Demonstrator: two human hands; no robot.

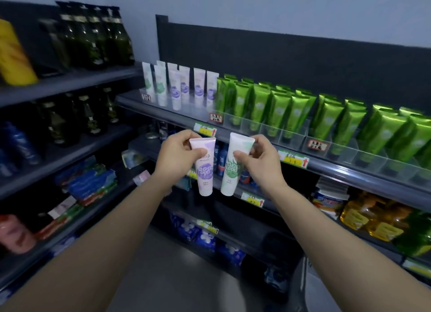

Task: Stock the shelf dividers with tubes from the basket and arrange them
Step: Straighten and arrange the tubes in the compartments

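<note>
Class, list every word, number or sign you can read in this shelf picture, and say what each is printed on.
No word or number is sharp enough to quote.
Purple tube, in left hand: printed characters, too blurred.
Green tube, in right hand: printed characters, too blurred.
Yellow price tag: a red upward arrow; figures unreadable.
Black shelf tag: light writing, unreadable.

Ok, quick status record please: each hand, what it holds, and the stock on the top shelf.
left: left hand pinches the purple-print tube, cap down
right: right hand pinches the green-print tube, cap down
position: both tubes side by side, apart, below the top shelf front edge
shelf stock: white tubes stand at its left end, metallic green tubes in clear dividers to their right
</note>
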